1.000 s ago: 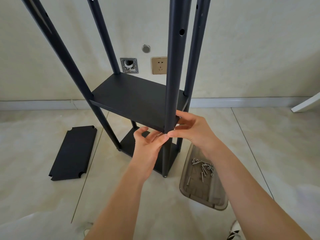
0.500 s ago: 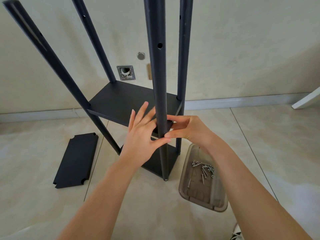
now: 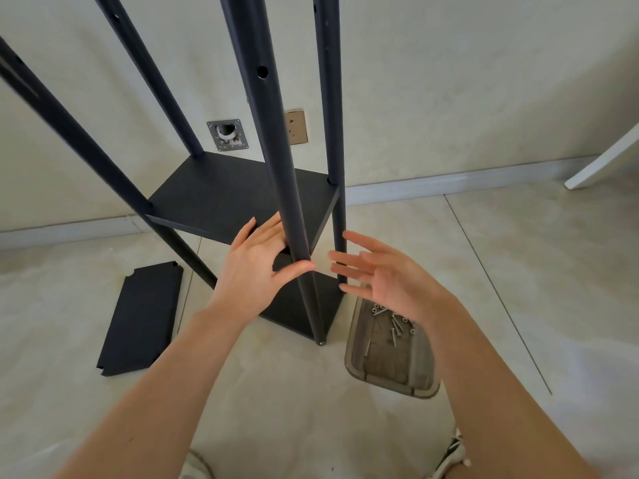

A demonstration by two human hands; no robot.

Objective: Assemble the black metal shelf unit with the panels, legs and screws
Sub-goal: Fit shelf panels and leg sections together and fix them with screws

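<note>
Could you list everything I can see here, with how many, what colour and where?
Round black metal legs: four, black, upright at the corners of the shelf unit.
Fitted black shelf panels: two, black, one mid-height, one near the floor.
Loose black flat panel: one, black, lying on the floor left of the unit.
Clear plastic tray: one, smoky clear, on the floor right of the unit.
Silver screws: several, silver, in the tray's far end.
Wall socket: one, gold, on the wall behind the legs.
Metal wall plate: one, grey, left of the socket.
White board: one, white, at the right edge.
Left hand: one, thumb against the nearest leg.
Right hand: one, open, holding nothing.
</note>
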